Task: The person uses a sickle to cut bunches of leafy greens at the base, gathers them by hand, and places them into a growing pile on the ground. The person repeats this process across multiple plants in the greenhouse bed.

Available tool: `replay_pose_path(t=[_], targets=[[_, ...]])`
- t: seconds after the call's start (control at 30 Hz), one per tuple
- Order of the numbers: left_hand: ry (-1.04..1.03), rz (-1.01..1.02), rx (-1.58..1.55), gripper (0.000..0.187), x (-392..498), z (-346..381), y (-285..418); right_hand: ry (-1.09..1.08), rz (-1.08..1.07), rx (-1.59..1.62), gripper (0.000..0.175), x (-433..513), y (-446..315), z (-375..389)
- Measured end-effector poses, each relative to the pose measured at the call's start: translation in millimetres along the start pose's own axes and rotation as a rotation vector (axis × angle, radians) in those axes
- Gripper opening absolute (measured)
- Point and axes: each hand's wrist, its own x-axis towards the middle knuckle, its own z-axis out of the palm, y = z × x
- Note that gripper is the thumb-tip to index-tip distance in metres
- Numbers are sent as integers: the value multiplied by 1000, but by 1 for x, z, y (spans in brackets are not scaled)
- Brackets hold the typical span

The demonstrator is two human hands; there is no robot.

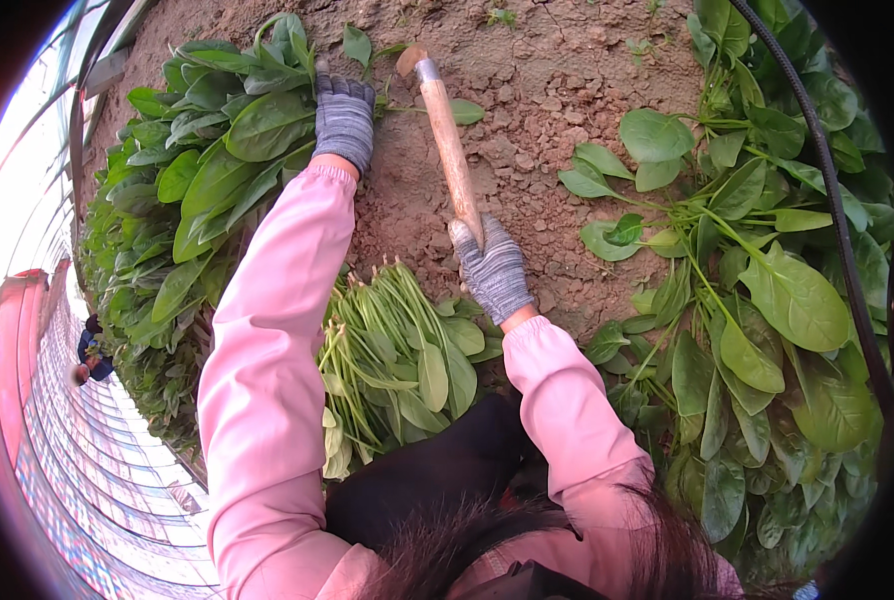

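Note:
My right hand (492, 266), in a grey knit glove, grips the wooden handle (450, 146) of a small hand hoe. Its rusty metal blade (411, 58) points away from me, just above the soil and right of my left hand (344, 116). That hand, gloved the same way, is against the right edge of a dense stand of leafy spinach plants (267, 127). Its fingertips are partly hidden, so I cannot tell whether they hold a stem. Between my forearms lies a heap of pulled spinach (402, 345), stems and root ends pointing away from me.
More spinach (747, 262) grows along the right, with a black cable or hose (822, 127) arching across it. Cracked brown soil (537, 97) runs between the rows. At far left are a curved greenhouse frame (30, 112) and another person (94, 352) in the distance.

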Motion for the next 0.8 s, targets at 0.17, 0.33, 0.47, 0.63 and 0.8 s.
replay_pose_path(t=[0.17,0.33,0.47,0.63,0.8], targets=[[105,-20,-52,45,-3,13,1,72,-51,-468,39,11,-7,10],[155,-31,-42,45,-8,25,4,70,4,-574,44,27,-2,16],[156,-39,-27,46,-7,29,4,25,127,-524,47,21,9,16],[152,-32,-21,46,-7,28,5,28,87,-462,50,14,11,24],[174,-6,-31,47,-7,29,3,41,36,-398,46,7,19,28]])
